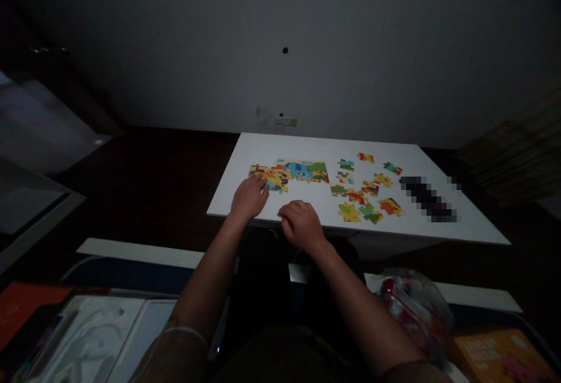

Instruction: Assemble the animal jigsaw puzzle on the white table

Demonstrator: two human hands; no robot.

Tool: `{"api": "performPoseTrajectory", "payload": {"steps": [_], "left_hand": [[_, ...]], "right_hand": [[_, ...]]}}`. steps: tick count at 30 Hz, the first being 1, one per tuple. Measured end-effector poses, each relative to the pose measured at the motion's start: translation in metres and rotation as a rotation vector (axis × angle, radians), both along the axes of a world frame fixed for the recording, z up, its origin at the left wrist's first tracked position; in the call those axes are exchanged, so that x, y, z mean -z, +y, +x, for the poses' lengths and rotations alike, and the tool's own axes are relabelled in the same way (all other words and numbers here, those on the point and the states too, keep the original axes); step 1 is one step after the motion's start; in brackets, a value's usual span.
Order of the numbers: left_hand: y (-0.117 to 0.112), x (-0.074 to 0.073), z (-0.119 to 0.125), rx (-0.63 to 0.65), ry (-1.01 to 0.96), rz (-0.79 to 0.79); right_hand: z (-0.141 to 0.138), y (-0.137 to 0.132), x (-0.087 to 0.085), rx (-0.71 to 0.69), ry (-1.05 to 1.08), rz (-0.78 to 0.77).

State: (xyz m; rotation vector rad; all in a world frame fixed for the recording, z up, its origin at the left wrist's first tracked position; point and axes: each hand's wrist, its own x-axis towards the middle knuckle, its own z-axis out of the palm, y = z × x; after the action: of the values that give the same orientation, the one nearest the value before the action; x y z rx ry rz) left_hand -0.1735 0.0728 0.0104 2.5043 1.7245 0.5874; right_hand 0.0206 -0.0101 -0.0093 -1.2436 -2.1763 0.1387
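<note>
My left hand [249, 196] lies palm down near the table's left side, fingers stretched out. Its fingertips touch the lower left of a partly joined jigsaw puzzle [307, 171] with a blue elephant-like animal and a tree. My right hand [301, 222] rests at the table's front edge with its fingers loosely curled in, and I see nothing in it. Loose jigsaw pieces lie to the right of the joined part, among them a yellow piece [349, 213], an orange piece [391, 207] and a green piece [371, 213]. What lies under my left palm is hidden.
A blurred dark object [427, 199] lies on the white table [464, 219] at the right. Beside me are an open white tray-like box [87, 336], a clear plastic bag [416, 301] and an orange box [504, 354]. The grey wall [197, 49] stands behind the table.
</note>
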Motion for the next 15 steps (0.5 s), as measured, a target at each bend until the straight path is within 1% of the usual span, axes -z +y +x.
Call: {"api": "performPoseTrajectory", "payload": {"steps": [3,6,11,13,15], "left_hand": [[0.002,-0.001,0.002,-0.009,0.003,0.016],[0.003,-0.003,0.006,-0.022,0.03,-0.008],[0.004,-0.004,0.019,-0.118,0.022,-0.02],[0.003,-0.003,0.024,-0.139,-0.004,-0.011],[0.002,-0.003,0.026,-0.144,-0.037,-0.008]], "right_hand": [[0.021,-0.011,0.001,0.058,0.017,0.007],[0.044,-0.021,0.001,0.128,0.046,0.026],[0.081,-0.037,-0.003,0.247,0.073,0.043],[0.089,-0.039,-0.005,0.296,0.071,0.028],[0.091,-0.039,-0.007,0.311,0.06,0.002]]}}
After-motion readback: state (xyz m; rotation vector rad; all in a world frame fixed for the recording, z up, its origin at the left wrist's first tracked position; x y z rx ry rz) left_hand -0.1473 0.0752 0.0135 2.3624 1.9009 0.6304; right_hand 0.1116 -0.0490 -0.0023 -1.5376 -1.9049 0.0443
